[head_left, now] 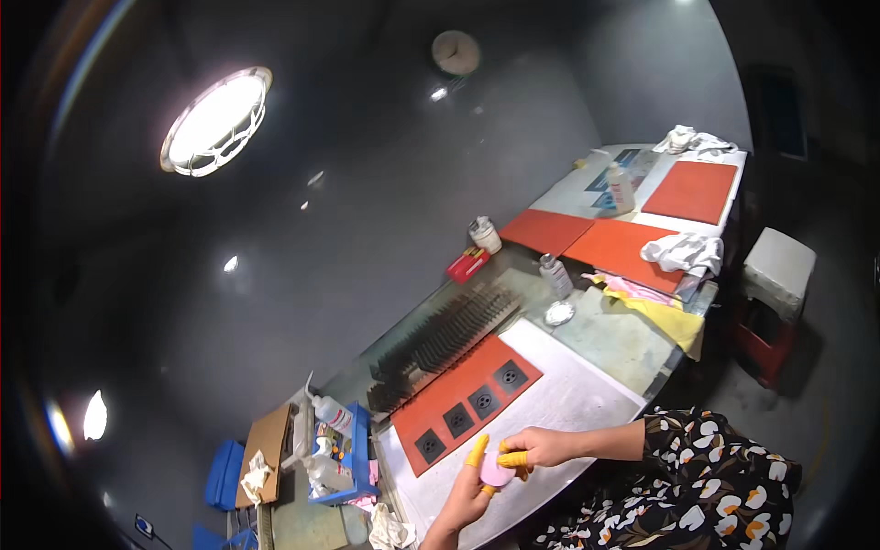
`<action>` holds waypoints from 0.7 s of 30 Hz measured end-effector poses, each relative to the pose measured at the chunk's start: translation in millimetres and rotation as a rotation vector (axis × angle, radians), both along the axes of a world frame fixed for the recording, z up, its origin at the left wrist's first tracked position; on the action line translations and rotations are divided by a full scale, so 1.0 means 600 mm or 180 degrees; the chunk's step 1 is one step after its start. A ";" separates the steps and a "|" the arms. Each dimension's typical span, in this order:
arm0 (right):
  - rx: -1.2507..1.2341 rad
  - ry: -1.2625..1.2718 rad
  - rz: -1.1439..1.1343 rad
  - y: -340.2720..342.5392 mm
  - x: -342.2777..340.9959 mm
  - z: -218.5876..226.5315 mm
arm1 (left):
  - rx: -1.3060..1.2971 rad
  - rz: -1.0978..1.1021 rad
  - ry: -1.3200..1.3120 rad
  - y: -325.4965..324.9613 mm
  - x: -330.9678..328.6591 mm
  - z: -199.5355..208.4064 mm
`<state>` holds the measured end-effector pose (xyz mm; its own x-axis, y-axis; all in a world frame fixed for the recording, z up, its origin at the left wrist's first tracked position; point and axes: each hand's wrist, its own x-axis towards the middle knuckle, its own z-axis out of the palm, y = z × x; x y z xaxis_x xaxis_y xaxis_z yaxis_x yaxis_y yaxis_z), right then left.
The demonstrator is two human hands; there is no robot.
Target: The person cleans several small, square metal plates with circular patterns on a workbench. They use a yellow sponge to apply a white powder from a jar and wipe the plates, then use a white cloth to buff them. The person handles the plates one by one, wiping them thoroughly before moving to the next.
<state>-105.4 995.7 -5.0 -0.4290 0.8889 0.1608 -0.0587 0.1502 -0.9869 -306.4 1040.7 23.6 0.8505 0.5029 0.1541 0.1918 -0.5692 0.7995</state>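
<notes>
My left hand (468, 495) and my right hand (543, 447) meet over the near part of a white sheet (587, 394), with yellow covers on several fingers. Between them is a small, rounded pink piece (496, 470), gripped by both hands; whether it is cloth or a soft pad I cannot make out. Just beyond my hands lies a long orange-red mat (408, 431). On it, in a row, rest several dark square plates (458, 420) with round markings at their centres.
Behind the mat stands a long rack of thin dark plates (440, 339). A blue tray (359, 454) with bottles is at left. A grey bottle (555, 275), a round silvery lid (559, 313) and yellow cloth (669, 321) lie to the right. A stool (777, 266) stands beside the table.
</notes>
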 end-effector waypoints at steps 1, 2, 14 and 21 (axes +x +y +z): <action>-0.0004 0.0065 -0.0034 -0.012 0.011 -0.003 | -0.0875 0.0105 -0.0401 -0.017 0.014 -0.006; -0.0013 0.0125 -0.0076 -0.021 0.023 -0.010 | -0.1241 0.0102 -0.0472 -0.027 0.025 -0.011; 0.2094 -0.1214 -0.1554 -0.089 0.092 -0.100 | -0.1500 0.0618 -0.0732 -0.037 0.050 -0.186; 0.0148 0.0125 -0.0071 -0.049 0.073 -0.161 | -0.1244 0.0047 0.0394 0.034 0.075 -0.210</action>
